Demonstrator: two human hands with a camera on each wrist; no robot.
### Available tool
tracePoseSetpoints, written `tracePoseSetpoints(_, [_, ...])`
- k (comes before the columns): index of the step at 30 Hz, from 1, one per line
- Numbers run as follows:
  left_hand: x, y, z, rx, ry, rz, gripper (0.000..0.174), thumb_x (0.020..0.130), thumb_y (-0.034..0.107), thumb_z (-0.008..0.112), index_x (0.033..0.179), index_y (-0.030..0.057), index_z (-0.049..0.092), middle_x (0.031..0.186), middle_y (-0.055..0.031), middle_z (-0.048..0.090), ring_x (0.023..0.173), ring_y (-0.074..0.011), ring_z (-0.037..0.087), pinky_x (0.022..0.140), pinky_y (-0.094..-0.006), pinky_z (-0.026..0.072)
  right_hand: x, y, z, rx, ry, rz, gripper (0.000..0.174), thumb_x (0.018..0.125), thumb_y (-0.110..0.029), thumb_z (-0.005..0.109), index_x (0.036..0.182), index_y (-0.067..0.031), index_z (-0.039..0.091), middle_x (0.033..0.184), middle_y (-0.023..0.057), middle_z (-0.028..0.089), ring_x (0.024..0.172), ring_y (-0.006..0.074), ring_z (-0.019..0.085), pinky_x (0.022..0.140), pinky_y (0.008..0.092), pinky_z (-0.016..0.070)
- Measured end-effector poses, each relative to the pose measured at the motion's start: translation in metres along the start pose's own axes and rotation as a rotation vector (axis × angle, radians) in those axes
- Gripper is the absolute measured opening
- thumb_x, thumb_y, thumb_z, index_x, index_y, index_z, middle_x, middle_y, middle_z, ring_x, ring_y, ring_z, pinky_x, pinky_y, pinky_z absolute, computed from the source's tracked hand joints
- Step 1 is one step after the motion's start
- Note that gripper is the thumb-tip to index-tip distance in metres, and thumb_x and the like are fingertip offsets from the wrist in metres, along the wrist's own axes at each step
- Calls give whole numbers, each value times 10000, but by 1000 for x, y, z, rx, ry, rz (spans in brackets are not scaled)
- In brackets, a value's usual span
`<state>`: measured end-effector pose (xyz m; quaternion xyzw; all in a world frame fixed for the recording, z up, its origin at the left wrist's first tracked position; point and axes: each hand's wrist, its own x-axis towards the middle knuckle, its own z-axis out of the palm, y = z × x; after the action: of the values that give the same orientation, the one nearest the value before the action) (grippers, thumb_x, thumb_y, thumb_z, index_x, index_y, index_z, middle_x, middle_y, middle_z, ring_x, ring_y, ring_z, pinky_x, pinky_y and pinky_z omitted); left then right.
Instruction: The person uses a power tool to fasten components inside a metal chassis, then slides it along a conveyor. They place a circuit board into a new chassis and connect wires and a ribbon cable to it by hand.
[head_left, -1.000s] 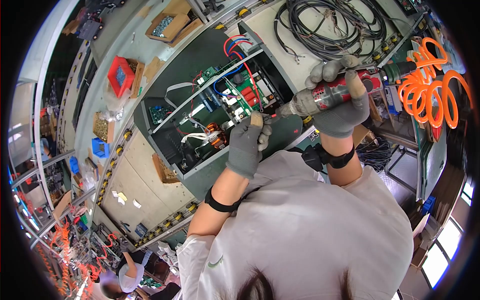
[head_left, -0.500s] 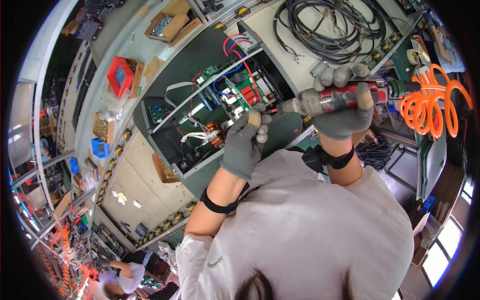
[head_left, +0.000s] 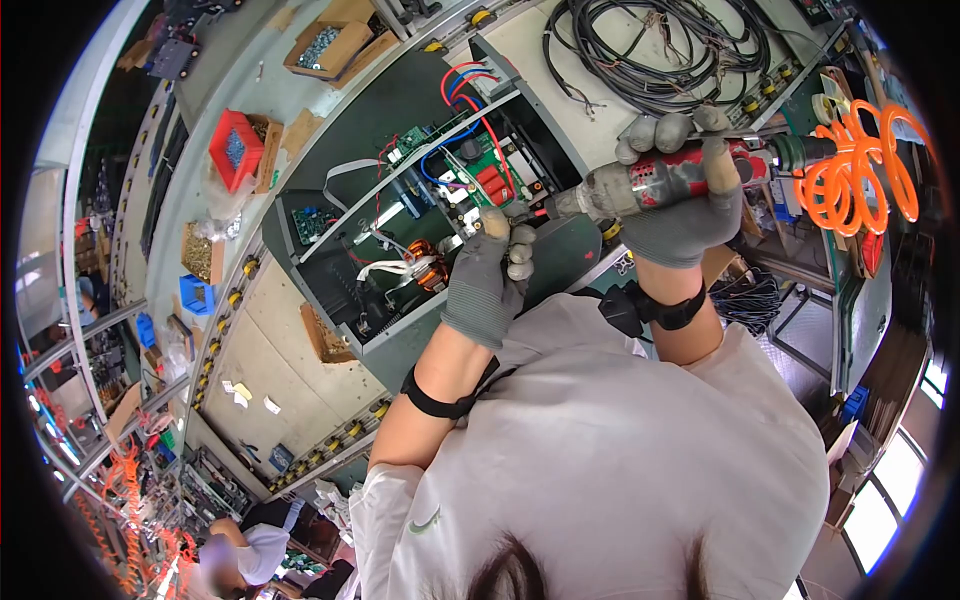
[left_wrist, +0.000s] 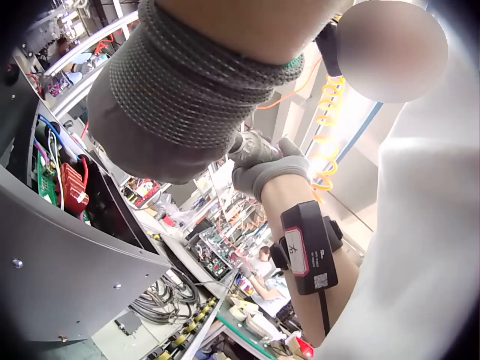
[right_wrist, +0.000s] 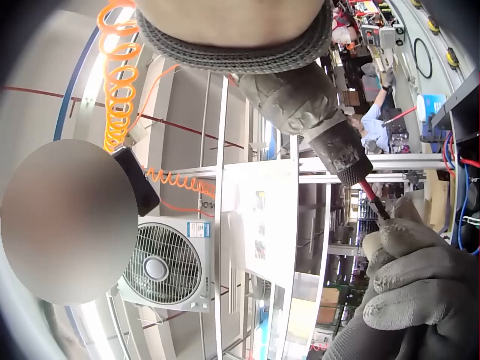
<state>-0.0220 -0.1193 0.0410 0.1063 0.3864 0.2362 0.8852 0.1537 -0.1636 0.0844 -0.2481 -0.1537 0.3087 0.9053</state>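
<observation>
My gloved right hand (head_left: 690, 205) grips a red and grey power screwdriver (head_left: 612, 190), held almost level with its nose pointing left. A thin bit with a red sleeve (right_wrist: 367, 189) sticks out of the nose. My gloved left hand (head_left: 482, 280) has its fingers curled and pinches the dark tip of that bit between thumb and fingertips. Whatever small piece may sit there is hidden by the glove. Both hands are over the near edge of an open grey metal case (left_wrist: 67, 259). Inside it are a green circuit board with red components (head_left: 492, 182) and a copper coil (head_left: 430, 270).
An orange coiled hose (head_left: 850, 180) runs from the screwdriver's rear. Black cables (head_left: 650, 60) lie coiled on the roller bench beyond the case. A red bin (head_left: 225, 170), a blue bin (head_left: 196, 294) and a carton of screws (head_left: 325, 50) stand on the far side.
The left hand has shifted a little left and up, and more of the bit now shows between it and the screwdriver's nose. The right hand keeps its grip; the hose swung.
</observation>
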Motion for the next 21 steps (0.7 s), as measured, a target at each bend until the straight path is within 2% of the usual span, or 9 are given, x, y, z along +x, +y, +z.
tracePoseSetpoints(5, [2,-1,-5,-32,-41,13,384,872,353,603,1089,41,545,839,-19,507,635,-55,422,490,-150,366,0,1,-1,-25,-126,-42,257,860,-198,483,1089,-84,505,802,129,542,728,282,550,645,405,465])
tracePoseSetpoints(8, [3,0,-7,23,-106,49,347,879,306,611,1095,42,546,838,-17,499,640,-58,420,488,-148,362,1,0,1,12,-85,14,266,858,-201,487,1096,-85,505,796,127,538,735,281,550,647,405,463])
tracePoseSetpoints(10, [5,0,-13,-92,-247,-6,307,891,259,606,1100,41,548,843,-20,502,645,-57,415,486,-148,355,1,0,-1,23,-69,10,259,860,-191,485,1095,-85,508,801,128,543,740,282,550,652,405,463])
tracePoseSetpoints(14, [5,2,-11,-171,-268,-86,294,899,247,596,1091,28,551,833,-23,507,632,-54,409,482,-148,345,2,0,-5,87,-86,-5,240,862,-168,483,1085,-88,521,816,126,554,754,282,551,663,404,465])
tracePoseSetpoints(16, [6,3,-9,16,-204,29,309,907,252,588,1097,12,548,820,-33,525,615,-55,405,480,-149,339,2,-1,-7,65,-86,-2,234,861,-168,486,1078,-90,526,812,122,556,751,279,552,663,404,465])
tracePoseSetpoints(17, [6,3,-6,21,-205,23,309,907,252,588,1097,12,548,820,-33,525,615,-55,405,480,-149,339,3,-3,-9,43,-91,2,228,861,-169,489,1071,-93,531,808,117,559,749,277,554,662,403,465])
tracePoseSetpoints(19, [3,4,0,277,-80,82,374,901,293,595,1108,-14,539,795,-44,540,578,-52,391,475,-147,325,6,-5,-10,73,-51,17,224,859,-174,493,1065,-97,533,800,113,560,743,274,555,660,404,464])
tracePoseSetpoints(20, [3,2,2,281,-79,73,374,901,293,595,1108,-14,539,795,-44,540,578,-52,391,475,-147,325,7,-5,-11,105,-14,40,219,858,-178,497,1059,-100,535,791,109,561,738,271,556,657,405,464])
tracePoseSetpoints(21, [4,0,3,390,-87,164,405,899,319,594,1116,-19,540,779,-43,543,567,-45,385,469,-149,318,9,-9,-11,24,-51,32,207,856,-182,502,1044,-106,538,788,106,567,735,268,558,656,407,462])
